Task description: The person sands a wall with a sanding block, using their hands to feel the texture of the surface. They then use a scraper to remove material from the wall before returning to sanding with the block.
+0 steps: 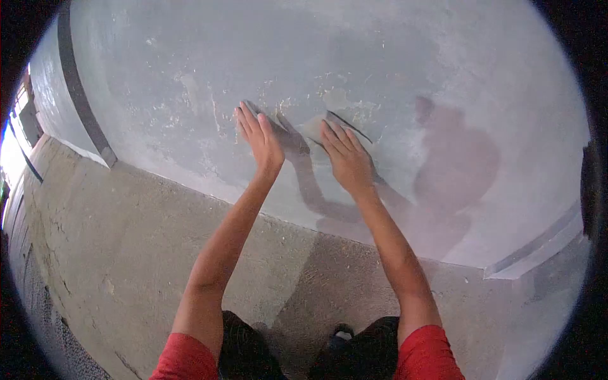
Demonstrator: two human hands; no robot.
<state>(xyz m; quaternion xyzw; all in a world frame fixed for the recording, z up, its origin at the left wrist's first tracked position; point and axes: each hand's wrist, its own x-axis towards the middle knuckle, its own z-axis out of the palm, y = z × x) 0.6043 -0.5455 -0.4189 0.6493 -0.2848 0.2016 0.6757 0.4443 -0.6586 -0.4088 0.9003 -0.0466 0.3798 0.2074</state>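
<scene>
My left hand [259, 140] lies stretched out against the grey wall, fingers together and thumb a little apart. Under it, a grey sheet [267, 115] that looks like sandpaper is pressed to the surface, its edge showing beside the fingers. To the right, my right hand [348, 157] holds a second sheet [313, 128], paler on the side that shows, flat against the wall. That sheet's dark edge sticks out above the fingers. Pale, scuffed patches [335, 98] mark the wall just above both hands. My palms hide most of each sheet.
The smooth grey wall [380, 38] fills the upper view, with a dark vertical strip [79, 88] at left. Below runs a rough concrete floor [139, 221], where my dark trousers and one shoe [344, 331] show. A corner ledge [506, 269] juts out at lower right.
</scene>
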